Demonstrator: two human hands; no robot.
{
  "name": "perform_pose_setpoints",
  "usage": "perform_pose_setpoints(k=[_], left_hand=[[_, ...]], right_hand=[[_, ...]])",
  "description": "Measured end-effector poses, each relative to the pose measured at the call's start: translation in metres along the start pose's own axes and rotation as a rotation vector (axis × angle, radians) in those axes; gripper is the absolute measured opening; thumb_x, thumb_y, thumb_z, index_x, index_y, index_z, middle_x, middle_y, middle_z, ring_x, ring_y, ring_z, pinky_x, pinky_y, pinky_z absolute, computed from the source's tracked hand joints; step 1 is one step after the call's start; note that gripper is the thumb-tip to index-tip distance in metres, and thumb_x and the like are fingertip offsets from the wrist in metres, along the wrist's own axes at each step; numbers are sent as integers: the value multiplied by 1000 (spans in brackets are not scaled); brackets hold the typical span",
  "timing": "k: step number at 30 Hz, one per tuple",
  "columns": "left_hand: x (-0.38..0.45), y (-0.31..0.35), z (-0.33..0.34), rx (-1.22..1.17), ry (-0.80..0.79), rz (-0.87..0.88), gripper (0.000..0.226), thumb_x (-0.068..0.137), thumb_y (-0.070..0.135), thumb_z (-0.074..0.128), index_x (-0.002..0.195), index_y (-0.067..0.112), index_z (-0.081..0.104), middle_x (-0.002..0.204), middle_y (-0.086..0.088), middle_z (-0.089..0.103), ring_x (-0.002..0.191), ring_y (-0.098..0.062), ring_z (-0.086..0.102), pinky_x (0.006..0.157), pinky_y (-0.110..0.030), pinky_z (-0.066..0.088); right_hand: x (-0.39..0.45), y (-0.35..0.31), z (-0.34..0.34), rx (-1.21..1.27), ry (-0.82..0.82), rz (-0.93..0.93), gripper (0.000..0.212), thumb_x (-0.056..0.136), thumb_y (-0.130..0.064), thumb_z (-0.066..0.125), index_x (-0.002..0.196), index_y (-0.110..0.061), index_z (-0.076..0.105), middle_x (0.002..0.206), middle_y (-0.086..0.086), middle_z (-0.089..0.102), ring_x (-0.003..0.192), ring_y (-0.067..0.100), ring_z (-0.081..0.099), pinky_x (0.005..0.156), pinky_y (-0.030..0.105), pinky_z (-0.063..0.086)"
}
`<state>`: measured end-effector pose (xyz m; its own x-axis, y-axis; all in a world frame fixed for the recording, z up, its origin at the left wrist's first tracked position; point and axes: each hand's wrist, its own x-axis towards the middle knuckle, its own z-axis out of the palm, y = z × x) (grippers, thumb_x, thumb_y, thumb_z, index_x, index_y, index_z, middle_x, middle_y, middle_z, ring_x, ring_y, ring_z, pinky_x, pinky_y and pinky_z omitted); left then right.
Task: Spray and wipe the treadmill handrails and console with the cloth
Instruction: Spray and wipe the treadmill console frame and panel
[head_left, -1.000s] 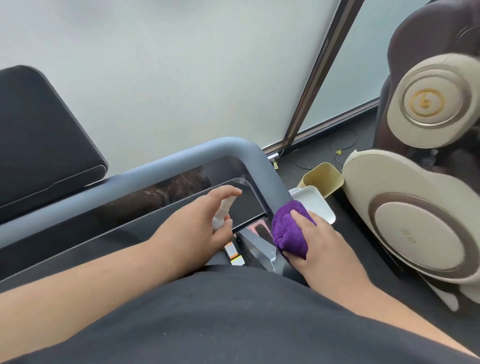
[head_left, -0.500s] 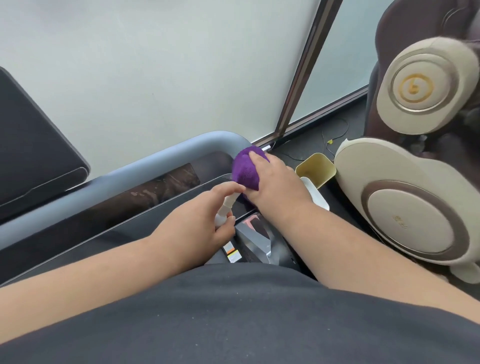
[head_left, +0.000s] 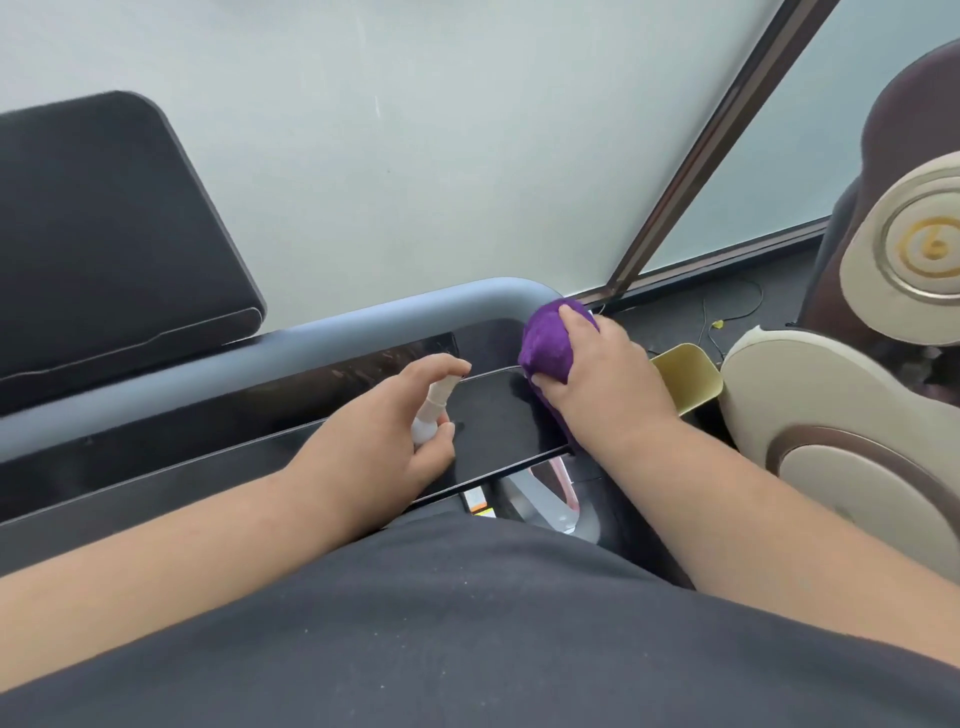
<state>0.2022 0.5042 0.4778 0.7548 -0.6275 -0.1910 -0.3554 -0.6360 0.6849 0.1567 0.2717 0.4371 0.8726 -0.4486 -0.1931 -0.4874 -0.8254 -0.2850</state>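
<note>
My right hand (head_left: 605, 374) grips a bunched purple cloth (head_left: 548, 343) and presses it on the right corner of the grey treadmill handrail (head_left: 311, 343), where the rail bends. My left hand (head_left: 384, 431) holds a small white spray bottle (head_left: 434, 405) over the glossy black console panel (head_left: 498, 421), index finger on the nozzle top. The bottle's body is mostly hidden in my palm.
A dark screen panel (head_left: 104, 234) rises at the left behind the rail. To the right stand a yellow bin (head_left: 685, 379) and a beige and brown massage chair (head_left: 857, 415). A frosted glass wall with a dark frame (head_left: 701, 145) lies ahead. Cables run on the floor.
My right hand has carried the cloth from the lower right side of the console up to the rail's right corner. My left hand has stayed over the console with the bottle.
</note>
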Motion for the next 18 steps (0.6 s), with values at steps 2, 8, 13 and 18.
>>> perform_pose_setpoints(k=[2,8,13,18], left_hand=[[-2,0,1,-4,9,-5,55,89,28,58,119,63,28,89,20,60,77,-1,57,71,-23,46],[-8,5,5,-28,19,-10,55,89,28,58,122,61,30,89,20,60,76,-2,57,73,-25,48],[-12,-3,-1,-22,51,-10,56,88,28,58,122,61,28,90,18,60,78,-3,57,74,-23,47],[-27,-19,-7,4,69,-53,57,89,27,58,122,60,26,89,19,59,76,-5,57,72,-20,45]], right_hand=[[34,-16,-4,-11,-25,-24,77,84,-53,66,149,-31,32,136,8,48,119,37,51,100,43,44],[38,-10,-7,36,-37,-78,73,83,-50,68,147,-31,38,133,7,53,120,34,52,100,39,44],[-23,23,-6,123,-47,-38,75,85,-48,69,150,-31,35,146,4,45,130,29,45,109,41,40],[-37,26,1,95,-10,-49,75,84,-45,72,148,-27,38,143,7,47,127,30,48,105,40,43]])
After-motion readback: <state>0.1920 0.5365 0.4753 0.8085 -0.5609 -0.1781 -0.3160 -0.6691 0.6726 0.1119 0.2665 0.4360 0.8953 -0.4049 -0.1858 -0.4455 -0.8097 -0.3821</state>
